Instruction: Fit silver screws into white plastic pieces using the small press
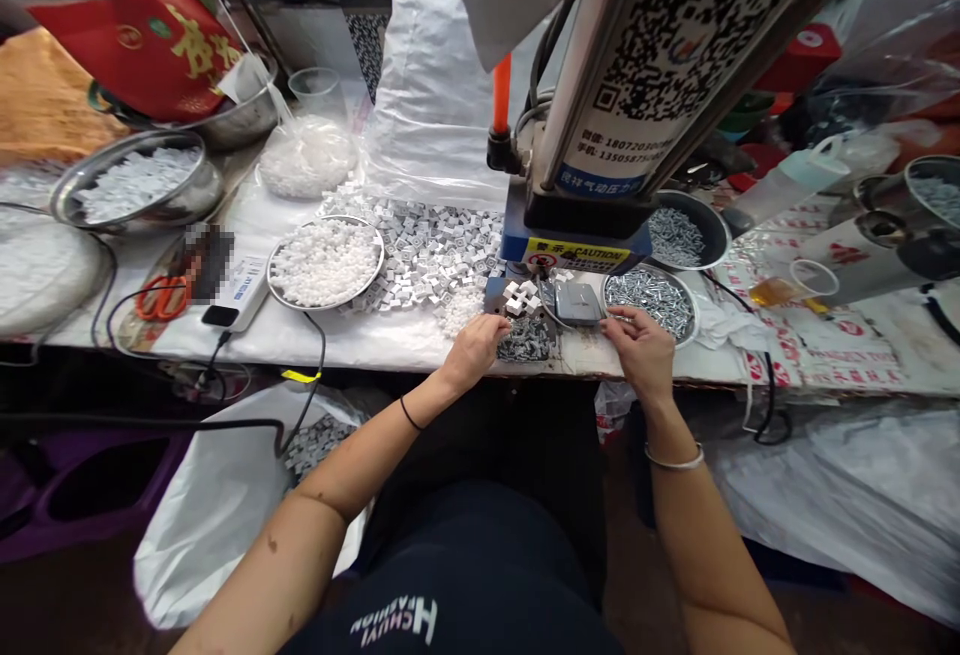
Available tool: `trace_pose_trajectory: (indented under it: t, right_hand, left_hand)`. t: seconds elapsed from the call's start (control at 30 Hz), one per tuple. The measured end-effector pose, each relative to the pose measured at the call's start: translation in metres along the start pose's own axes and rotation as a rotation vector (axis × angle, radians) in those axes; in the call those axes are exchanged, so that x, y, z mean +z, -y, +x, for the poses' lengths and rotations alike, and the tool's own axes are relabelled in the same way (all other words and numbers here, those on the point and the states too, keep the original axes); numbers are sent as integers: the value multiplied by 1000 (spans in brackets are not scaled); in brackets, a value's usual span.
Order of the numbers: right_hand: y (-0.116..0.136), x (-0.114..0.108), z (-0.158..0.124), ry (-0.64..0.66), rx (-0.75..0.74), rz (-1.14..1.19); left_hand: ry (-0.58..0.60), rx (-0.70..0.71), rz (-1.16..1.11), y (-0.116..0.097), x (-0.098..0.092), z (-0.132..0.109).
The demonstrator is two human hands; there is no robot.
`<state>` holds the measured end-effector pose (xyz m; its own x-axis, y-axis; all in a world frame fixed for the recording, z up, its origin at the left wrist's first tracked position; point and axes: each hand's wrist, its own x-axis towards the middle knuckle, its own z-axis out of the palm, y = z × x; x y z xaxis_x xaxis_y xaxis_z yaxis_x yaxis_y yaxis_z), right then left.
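My left hand [474,349] is closed in a pinch beside a few white plastic blocks [520,297] at the press base. Whatever it pinches is too small to make out. Just right of its fingertips lies a heap of small dark metal parts [525,340]. My right hand [642,343] also has thumb and fingers pressed together, between a flat grey box [577,302] and a round dish of metal pins [660,300]. I cannot see what sits between its fingertips. The pneumatic press [577,240] with a yellow caution label stands directly behind both hands.
Grey-white blocks [427,245] spread over the bench left of the press, beside a plate of white plastic pieces [326,263]. Farther left are a power strip [238,297] and orange-handled scissors [163,299]. A black bowl [718,235] and an amber-liquid cup [814,279] stand right.
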<state>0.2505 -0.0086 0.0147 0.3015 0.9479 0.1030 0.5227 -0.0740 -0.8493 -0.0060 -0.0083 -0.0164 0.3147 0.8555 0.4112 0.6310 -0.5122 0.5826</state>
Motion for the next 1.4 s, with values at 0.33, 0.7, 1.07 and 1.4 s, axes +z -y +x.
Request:
trace_pose_trajectory:
  t: [0.33, 0.7, 1.07, 1.4]
  right_hand:
    - [43, 53, -53, 191, 130, 520]
    - [50, 68, -55, 55, -36, 408]
    - [54, 70, -59, 136, -145, 306]
    - [61, 67, -56, 134, -292, 105]
  left_hand:
    - [-59, 74, -49, -4, -3, 0]
    - [35, 67, -59, 0, 6, 0]
    - [84, -851, -1356, -14, -7, 4]
    - [-41, -896, -1381, -24, -13, 4]
